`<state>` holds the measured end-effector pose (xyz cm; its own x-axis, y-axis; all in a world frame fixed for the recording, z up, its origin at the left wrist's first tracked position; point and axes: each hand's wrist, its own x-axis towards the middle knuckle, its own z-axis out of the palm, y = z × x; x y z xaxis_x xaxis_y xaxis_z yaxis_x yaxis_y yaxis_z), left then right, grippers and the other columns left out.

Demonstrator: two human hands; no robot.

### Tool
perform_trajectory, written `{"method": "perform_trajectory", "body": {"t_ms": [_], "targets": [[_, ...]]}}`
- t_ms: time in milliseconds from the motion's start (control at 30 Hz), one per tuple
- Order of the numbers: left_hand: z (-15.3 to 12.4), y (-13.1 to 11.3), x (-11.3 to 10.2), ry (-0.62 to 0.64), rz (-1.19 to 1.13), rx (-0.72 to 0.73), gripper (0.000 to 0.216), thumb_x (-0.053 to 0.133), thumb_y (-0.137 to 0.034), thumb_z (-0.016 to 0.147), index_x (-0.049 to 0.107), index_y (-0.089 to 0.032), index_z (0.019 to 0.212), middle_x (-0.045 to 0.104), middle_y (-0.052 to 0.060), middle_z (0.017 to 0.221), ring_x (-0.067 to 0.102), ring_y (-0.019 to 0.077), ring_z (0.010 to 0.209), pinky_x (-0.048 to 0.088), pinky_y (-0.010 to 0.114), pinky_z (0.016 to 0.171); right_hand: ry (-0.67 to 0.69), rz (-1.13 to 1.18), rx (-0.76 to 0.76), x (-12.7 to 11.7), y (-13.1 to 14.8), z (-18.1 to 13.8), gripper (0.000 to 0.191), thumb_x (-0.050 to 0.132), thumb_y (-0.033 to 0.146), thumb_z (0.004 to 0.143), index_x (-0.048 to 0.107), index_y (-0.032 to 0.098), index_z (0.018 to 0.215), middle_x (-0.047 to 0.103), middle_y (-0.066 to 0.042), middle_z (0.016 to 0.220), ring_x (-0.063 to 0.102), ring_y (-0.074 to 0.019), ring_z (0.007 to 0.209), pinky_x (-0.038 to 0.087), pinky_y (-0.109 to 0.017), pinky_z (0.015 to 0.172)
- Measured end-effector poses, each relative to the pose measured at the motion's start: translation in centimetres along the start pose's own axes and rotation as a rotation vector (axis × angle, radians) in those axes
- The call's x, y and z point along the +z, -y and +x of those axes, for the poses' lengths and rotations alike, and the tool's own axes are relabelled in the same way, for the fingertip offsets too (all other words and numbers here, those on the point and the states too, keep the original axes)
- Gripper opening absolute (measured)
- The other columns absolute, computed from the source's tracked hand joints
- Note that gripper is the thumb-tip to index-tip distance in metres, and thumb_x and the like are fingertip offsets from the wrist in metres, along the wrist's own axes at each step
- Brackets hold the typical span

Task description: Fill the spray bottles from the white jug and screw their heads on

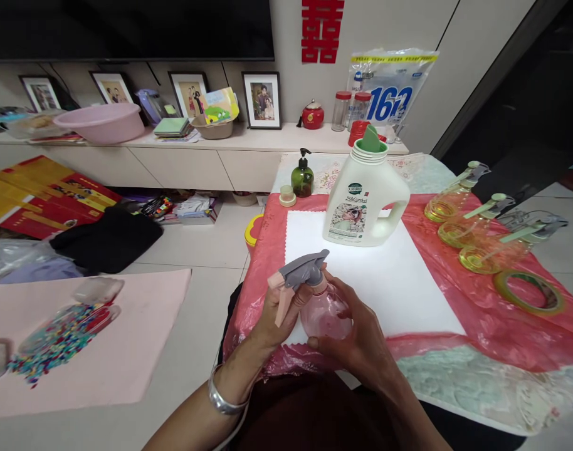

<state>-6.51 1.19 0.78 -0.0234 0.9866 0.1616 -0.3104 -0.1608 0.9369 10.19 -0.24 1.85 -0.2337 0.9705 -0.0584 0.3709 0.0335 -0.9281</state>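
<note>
Both hands hold a clear pink spray bottle with a grey and pink trigger head, just above the near edge of the table. My left hand is wrapped round the neck under the trigger head. My right hand grips the body from the right side. Behind it, on a white sheet, stands a large white detergent jug with a green spout and no cap on. A green pump bottle and a small translucent cap are to the jug's left.
On the right, several spray bottles with yellow liquid stand beside a roll of tape. Red plastic film covers much of the table. Colourful beads lie on a pink board at the left. A low cabinet runs behind.
</note>
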Motion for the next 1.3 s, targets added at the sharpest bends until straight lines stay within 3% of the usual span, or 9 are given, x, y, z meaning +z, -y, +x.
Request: {"method": "perform_trajectory", "body": {"t_ms": [133, 333, 467, 567, 700, 800, 1000, 1167, 1300], "targets": [[0.1, 0.4, 0.3, -0.043, -0.145, -0.042, 0.035, 0.072, -0.043, 0.089, 0.073, -0.023, 0.118, 0.073, 0.010, 0.124, 0.065, 0.0295, 0.120, 0.047, 0.047, 0.111, 0.026, 0.086, 0.011, 0.0, 0.3, 0.2, 0.095, 0.084, 0.028, 0.059, 0.048, 0.032, 0.146, 0.061, -0.005, 0.142, 0.059, -0.0309, 0.124, 0.052, -0.044, 0.093], [0.7, -0.7, 1.1, -0.048, -0.225, -0.146, 0.038, 0.080, -0.052, 0.078, 0.078, -0.021, 0.097, 0.073, 0.007, 0.089, 0.068, 0.0246, 0.088, 0.056, 0.042, 0.090, 0.055, 0.091, 0.046, -0.1, 0.8, 0.3, 0.096, 0.084, 0.030, 0.057, 0.048, 0.030, 0.146, 0.057, -0.007, 0.147, 0.058, -0.0314, 0.125, 0.052, -0.046, 0.094], [1.1, -1.4, 1.2, -0.057, -0.259, -0.201, 0.034, 0.083, -0.050, 0.075, 0.077, -0.019, 0.089, 0.069, 0.006, 0.090, 0.065, 0.0188, 0.078, 0.058, 0.038, 0.083, 0.060, 0.080, 0.055, -0.1, 0.7, 0.2, 0.091, 0.084, 0.033, 0.057, 0.052, 0.027, 0.142, 0.061, -0.009, 0.141, 0.063, -0.0314, 0.115, 0.054, -0.046, 0.089], [1.2, -1.1, 0.8, 0.006, -0.240, -0.168, 0.036, 0.084, -0.048, 0.074, 0.076, -0.018, 0.092, 0.068, 0.006, 0.090, 0.065, 0.0183, 0.078, 0.058, 0.040, 0.086, 0.052, 0.064, 0.068, -0.2, 0.7, 0.3, 0.091, 0.085, 0.034, 0.055, 0.054, 0.026, 0.140, 0.065, -0.009, 0.134, 0.064, -0.0310, 0.108, 0.054, -0.045, 0.086], [1.3, -0.8, 0.4, 0.039, -0.252, -0.092, 0.043, 0.086, -0.048, 0.071, 0.074, -0.020, 0.101, 0.070, 0.005, 0.088, 0.067, 0.0212, 0.083, 0.057, 0.043, 0.088, 0.083, 0.093, 0.054, -0.4, 0.7, 0.3, 0.093, 0.087, 0.034, 0.056, 0.052, 0.031, 0.142, 0.061, -0.005, 0.141, 0.061, -0.0305, 0.119, 0.052, -0.043, 0.087], [1.2, -0.9, 0.2, 0.052, -0.208, -0.054, 0.039, 0.080, -0.052, 0.078, 0.073, -0.018, 0.095, 0.071, 0.006, 0.087, 0.067, 0.0228, 0.085, 0.057, 0.044, 0.089, 0.114, 0.127, 0.052, -0.4, 0.4, 0.3, 0.094, 0.088, 0.036, 0.057, 0.051, 0.032, 0.143, 0.060, -0.004, 0.143, 0.058, -0.0304, 0.124, 0.051, -0.043, 0.090], [0.9, -1.0, -0.1, 0.038, -0.110, -0.090, 0.046, 0.080, -0.055, 0.078, 0.077, -0.016, 0.101, 0.075, 0.012, 0.100, 0.069, 0.0301, 0.102, 0.053, 0.046, 0.099, 0.145, 0.184, 0.072, -0.2, -0.2, 0.2, 0.099, 0.090, 0.036, 0.057, 0.048, 0.032, 0.146, 0.056, -0.006, 0.148, 0.054, -0.0324, 0.130, 0.051, -0.043, 0.091], [0.9, -1.1, 0.5, -0.006, -0.216, -0.202, 0.045, 0.083, -0.054, 0.072, 0.076, -0.017, 0.098, 0.075, 0.009, 0.090, 0.071, 0.0284, 0.097, 0.055, 0.044, 0.095, 0.165, 0.188, 0.029, -0.4, 0.1, 0.5, 0.096, 0.089, 0.032, 0.060, 0.049, 0.035, 0.147, 0.051, -0.004, 0.153, 0.053, -0.0318, 0.133, 0.051, -0.041, 0.090], [0.8, -1.1, 0.7, -0.010, -0.169, -0.177, 0.038, 0.085, -0.045, 0.074, 0.076, -0.018, 0.099, 0.076, 0.008, 0.094, 0.071, 0.0269, 0.095, 0.054, 0.046, 0.098, 0.147, 0.196, -0.003, -0.4, 0.2, 0.5, 0.097, 0.088, 0.030, 0.061, 0.048, 0.035, 0.149, 0.052, -0.004, 0.152, 0.054, -0.0324, 0.134, 0.052, -0.044, 0.094]]}}
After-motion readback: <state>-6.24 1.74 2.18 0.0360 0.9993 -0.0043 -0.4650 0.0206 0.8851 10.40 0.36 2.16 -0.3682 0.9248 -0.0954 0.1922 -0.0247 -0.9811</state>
